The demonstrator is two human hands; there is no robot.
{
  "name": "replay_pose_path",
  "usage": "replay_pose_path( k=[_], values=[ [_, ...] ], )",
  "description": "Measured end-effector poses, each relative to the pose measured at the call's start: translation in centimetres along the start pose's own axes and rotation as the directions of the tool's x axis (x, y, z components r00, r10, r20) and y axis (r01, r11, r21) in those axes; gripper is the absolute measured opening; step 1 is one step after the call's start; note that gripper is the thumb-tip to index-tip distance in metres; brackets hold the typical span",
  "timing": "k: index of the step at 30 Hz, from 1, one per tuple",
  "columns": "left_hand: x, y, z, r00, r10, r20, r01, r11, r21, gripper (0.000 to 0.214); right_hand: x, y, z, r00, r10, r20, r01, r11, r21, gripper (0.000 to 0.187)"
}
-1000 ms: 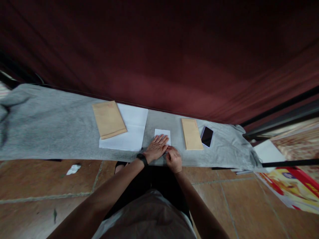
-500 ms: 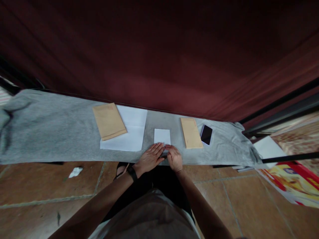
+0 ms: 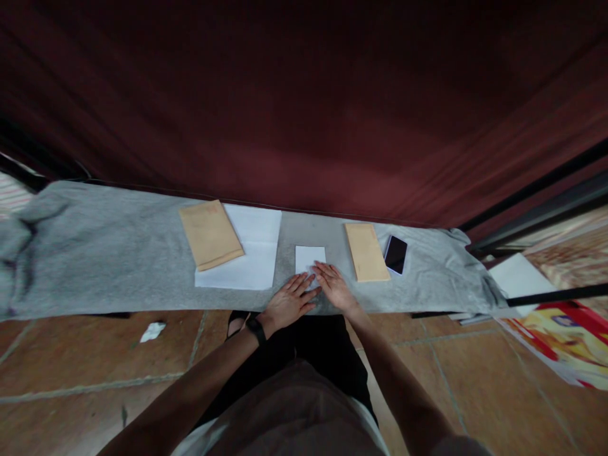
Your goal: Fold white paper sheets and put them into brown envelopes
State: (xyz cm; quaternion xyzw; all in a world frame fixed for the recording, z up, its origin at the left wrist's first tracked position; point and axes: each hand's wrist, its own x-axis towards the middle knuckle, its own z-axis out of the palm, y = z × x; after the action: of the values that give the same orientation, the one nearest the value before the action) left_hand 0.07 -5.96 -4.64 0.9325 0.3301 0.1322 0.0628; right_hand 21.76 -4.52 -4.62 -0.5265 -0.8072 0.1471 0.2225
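Observation:
A small white sheet of paper, seemingly folded (image 3: 308, 255), lies on the grey cloth in front of me. My left hand (image 3: 291, 300) rests flat on its near left part, fingers spread. On the paper's near right part lies my right hand (image 3: 334, 285), its fingers stretched out and close to the left fingertips. Neither hand grips anything. The paper's near edge is partly hidden under the hands. To the left are larger white sheets (image 3: 256, 253) with brown envelopes (image 3: 211, 234) on top. Another brown envelope (image 3: 367, 252) lies to the right.
Beside the right envelope is a phone (image 3: 396, 254) with a dark screen. The grey cloth (image 3: 118, 253) covers a long narrow surface against a dark red curtain (image 3: 304, 126). A red and yellow box (image 3: 565, 342) stands low at the right, near a black bar (image 3: 560, 296).
My right hand has moved slightly up and its curled fingers have straightened onto the paper. My left hand stays on the paper. The whole view has shifted a little.

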Motion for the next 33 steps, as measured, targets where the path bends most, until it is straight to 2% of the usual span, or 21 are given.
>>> replay_pose_path(
  k=[9, 15, 17, 22, 27, 33],
  values=[
    [0.1, 0.3, -0.1, 1.0, 0.002, 0.022, -0.003, 0.999, 0.038, 0.055, 3.3, 2.5, 0.7, 1.0, -0.019, -0.024, 0.017, 0.996, -0.09, 0.046],
    [0.2, 0.5, 0.0, 0.999, 0.004, 0.04, -0.006, 0.998, 0.057, 0.055, 4.1, 2.4, 0.6, 0.999, 0.002, -0.043, -0.007, 0.994, -0.113, 0.045],
    [0.2, 0.5, 0.1, 0.999, 0.007, 0.042, -0.009, 0.998, 0.061, 0.056, 4.1, 1.9, 0.6, 1.0, -0.025, -0.014, 0.023, 0.995, -0.101, 0.044],
    [0.3, 0.6, 0.3, 0.997, -0.003, 0.076, -0.003, 0.997, 0.071, 0.052, 4.1, 0.2, 1.3, 0.977, -0.159, 0.139, 0.159, 0.987, 0.012, 0.043],
    [0.4, 0.7, 0.2, 0.995, -0.007, 0.104, -0.001, 0.997, 0.074, 0.051, 5.2, -0.1, 2.1, 0.979, -0.132, 0.153, 0.134, 0.991, 0.0, 0.044],
    [0.5, 0.7, 0.2, 0.996, -0.002, 0.09, -0.004, 0.998, 0.062, 0.055, 7.1, 0.4, 2.0, 0.98, -0.061, 0.191, 0.075, 0.995, -0.07, 0.048]
  ],
)
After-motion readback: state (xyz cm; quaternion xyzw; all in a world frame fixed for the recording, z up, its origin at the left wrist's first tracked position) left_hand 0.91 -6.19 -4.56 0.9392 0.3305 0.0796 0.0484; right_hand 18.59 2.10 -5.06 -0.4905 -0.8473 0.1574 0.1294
